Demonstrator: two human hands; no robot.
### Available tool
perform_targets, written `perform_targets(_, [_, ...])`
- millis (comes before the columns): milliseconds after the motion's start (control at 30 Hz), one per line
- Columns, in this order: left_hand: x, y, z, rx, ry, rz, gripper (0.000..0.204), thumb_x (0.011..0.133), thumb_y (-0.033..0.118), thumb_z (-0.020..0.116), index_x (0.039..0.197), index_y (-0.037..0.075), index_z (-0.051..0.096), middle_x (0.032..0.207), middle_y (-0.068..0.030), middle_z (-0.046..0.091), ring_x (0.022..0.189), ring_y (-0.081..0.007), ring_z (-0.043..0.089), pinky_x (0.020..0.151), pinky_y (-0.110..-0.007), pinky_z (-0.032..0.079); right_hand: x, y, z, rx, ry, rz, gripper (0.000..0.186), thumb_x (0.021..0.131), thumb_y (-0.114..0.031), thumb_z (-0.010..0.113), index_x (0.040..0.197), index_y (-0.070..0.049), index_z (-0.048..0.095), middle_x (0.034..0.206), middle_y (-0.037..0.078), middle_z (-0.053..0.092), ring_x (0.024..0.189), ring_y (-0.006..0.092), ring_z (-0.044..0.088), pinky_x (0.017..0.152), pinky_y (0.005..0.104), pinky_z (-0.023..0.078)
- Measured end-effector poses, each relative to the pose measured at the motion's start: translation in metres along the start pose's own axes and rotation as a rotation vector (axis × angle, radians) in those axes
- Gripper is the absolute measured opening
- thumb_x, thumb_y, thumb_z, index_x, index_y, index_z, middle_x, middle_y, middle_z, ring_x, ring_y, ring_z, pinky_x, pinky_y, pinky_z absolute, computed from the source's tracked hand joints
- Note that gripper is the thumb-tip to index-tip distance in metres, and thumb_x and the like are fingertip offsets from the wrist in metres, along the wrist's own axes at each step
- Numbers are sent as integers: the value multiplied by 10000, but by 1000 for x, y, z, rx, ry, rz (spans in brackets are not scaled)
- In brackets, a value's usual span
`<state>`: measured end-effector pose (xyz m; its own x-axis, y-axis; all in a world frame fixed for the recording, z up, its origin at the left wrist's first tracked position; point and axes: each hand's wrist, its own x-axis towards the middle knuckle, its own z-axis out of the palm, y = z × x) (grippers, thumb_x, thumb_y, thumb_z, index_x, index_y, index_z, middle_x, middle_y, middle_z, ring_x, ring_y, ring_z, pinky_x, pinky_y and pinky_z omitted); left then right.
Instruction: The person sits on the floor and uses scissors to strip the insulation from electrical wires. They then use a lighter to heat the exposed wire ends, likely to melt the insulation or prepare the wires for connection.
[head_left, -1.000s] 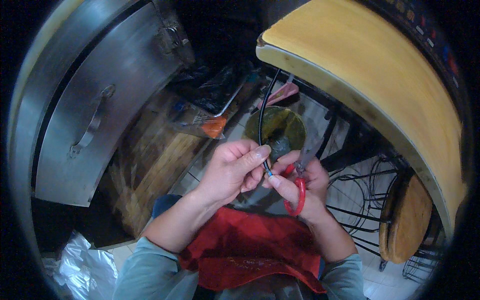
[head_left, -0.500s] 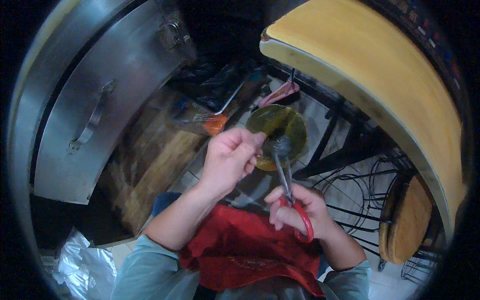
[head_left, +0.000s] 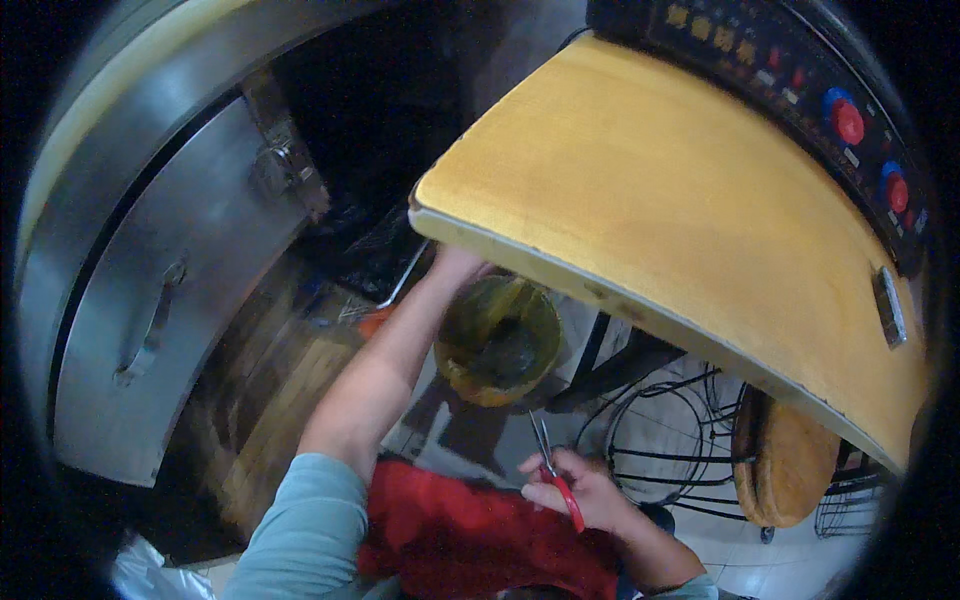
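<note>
Below, the right hand (head_left: 585,490) is clenching red-handled scissors (head_left: 553,468) in its grip; the left hand (head_left: 455,265) is reaching under the yellow surface (head_left: 680,190), its grip hidden.

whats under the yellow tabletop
A yellowish bucket with dark contents sits under the yellow tabletop. The left hand reaches beneath its edge; fingers are covered.

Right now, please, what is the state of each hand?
Left hand: reaches under the yellow board; its fingers are hidden, so cannot tell.
Right hand: closed on red-handled scissors.
</note>
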<state>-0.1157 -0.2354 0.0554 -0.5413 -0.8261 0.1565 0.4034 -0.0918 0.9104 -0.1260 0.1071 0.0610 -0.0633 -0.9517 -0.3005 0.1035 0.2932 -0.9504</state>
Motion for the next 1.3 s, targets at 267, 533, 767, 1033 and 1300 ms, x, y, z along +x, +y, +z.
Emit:
perform_targets(267, [21,-54,2,-94,-230,-156,245,916,130,581,1121,-2,556,1041,-105,622,891,-169,630,736,-283,519,11,13,-16,24,223,-37,293,824,-116,724,1080,-38,604,855,20,590,734,110,609,640,261,509])
perform_targets(533, [-68,-14,30,85,-934,-259,188,923,114,574,1057,-17,586,955,-94,642,801,-155,641,714,-277,521,4,13,-48,-90,275,-132,323,816,-94,719,1103,-25,589,844,33,601,736,108,605,629,264,506])
perform_targets(767, [-107,18,13,-43,-1061,-181,144,916,85,578,1014,-18,601,911,-92,650,753,-149,650,707,-276,528,19,-3,-29,104,80,-181,339,812,-120,710,1100,4,581,833,72,619,735,149,613,654,283,500])
perform_targets(1033, [-131,58,-21,-143,-560,-151,155,895,132,626,895,-1,548,764,-99,611,483,-174,593,423,-275,506,22,-6,0,38,-41,-213,328,818,-149,736,1092,-44,590,800,9,598,729,73,575,663,228,468])
perform_targets(1300, [-134,70,-23,-92,-530,-147,151,896,121,623,900,-8,546,738,-93,598,473,-165,583,404,-269,494,18,-23,16,217,-149,-73,285,854,-175,712,1076,-52,582,775,-1,610,660,54,557,581,211,453])
